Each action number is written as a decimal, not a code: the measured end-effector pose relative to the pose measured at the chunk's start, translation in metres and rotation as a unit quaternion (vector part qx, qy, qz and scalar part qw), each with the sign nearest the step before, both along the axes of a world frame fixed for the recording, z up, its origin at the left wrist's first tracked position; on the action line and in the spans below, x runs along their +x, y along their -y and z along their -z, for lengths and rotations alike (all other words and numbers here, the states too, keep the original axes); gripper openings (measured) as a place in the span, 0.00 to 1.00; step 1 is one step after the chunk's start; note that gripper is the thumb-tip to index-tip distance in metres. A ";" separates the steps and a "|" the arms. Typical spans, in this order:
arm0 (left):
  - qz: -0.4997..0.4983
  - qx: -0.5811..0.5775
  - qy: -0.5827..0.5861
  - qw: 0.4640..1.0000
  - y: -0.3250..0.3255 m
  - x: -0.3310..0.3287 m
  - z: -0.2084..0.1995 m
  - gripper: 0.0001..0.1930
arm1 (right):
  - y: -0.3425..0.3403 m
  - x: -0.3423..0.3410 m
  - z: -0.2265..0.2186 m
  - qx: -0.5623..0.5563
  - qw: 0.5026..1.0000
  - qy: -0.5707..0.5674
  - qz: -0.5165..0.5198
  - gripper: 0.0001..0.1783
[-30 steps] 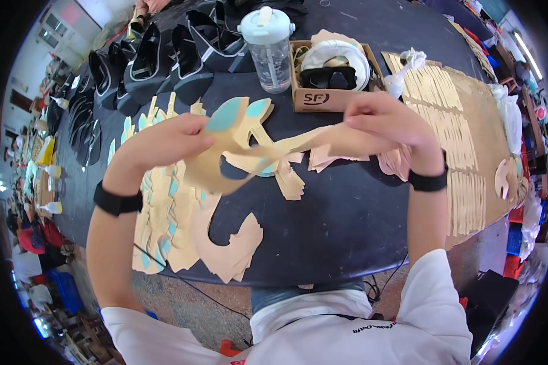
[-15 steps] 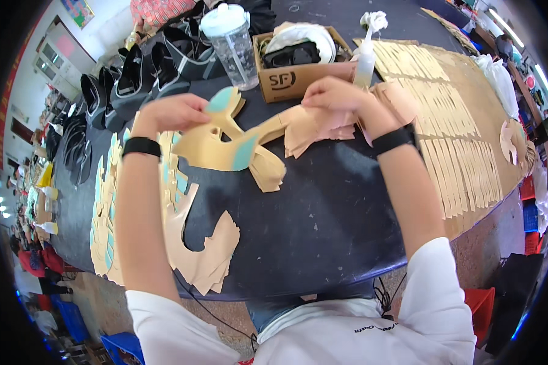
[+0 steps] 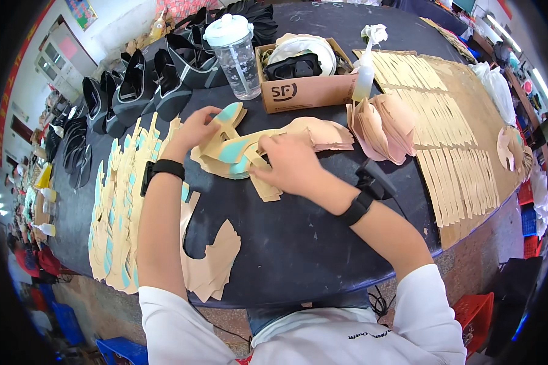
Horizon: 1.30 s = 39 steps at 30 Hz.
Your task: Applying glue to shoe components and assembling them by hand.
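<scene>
A stack of thin tan shoe-upper pieces with teal patches (image 3: 218, 165) lies on the dark table in front of me. My left hand (image 3: 196, 129) has its fingers curled at the stack's upper left edge, by a teal-tipped end. My right hand (image 3: 291, 163) pinches the narrow tan strip near the middle, thumb below and fingers above. Fanned pinkish-beige pieces (image 3: 323, 131) extend to the right, behind my right hand. Nearer me, under my left forearm, lies another fan of beige curved pieces (image 3: 210, 267). The undersides of my left fingertips are hidden.
Rows of tan pieces (image 3: 119, 213) lie at left, and strips on cardboard (image 3: 460, 182) at right. Pinkish pieces (image 3: 383, 128) stand near a squeeze bottle (image 3: 364, 76). A cardboard box (image 3: 310, 94), a lidded clear cup (image 3: 236, 67) and dark shoes (image 3: 134, 88) line the back.
Both hands have come down with the tan piece, which was held up and stretched between them. My right hand has moved left and nearer, from the pinkish-beige end to the middle strip.
</scene>
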<state>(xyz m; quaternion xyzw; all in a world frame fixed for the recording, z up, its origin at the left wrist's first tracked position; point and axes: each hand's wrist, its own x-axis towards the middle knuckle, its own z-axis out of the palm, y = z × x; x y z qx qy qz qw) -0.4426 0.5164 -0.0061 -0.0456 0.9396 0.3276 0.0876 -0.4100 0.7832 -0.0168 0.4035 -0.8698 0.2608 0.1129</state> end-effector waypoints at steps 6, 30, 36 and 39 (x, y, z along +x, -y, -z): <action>0.078 -0.144 -0.077 0.983 -0.007 0.013 0.017 0.30 | 0.003 0.015 0.009 -0.013 1.000 -0.011 0.008 0.08; 0.037 0.025 -0.032 0.998 -0.045 0.042 0.018 0.10 | -0.198 0.186 -0.072 0.014 0.849 0.428 -0.309 0.15; -0.019 -0.131 -0.407 0.904 -0.089 0.075 0.007 0.12 | -0.271 0.230 0.008 0.071 0.751 0.635 -0.165 0.14; 0.091 0.110 -0.273 0.951 -0.179 0.150 -0.067 0.09 | -0.316 0.251 0.111 -0.120 0.695 0.707 0.051 0.14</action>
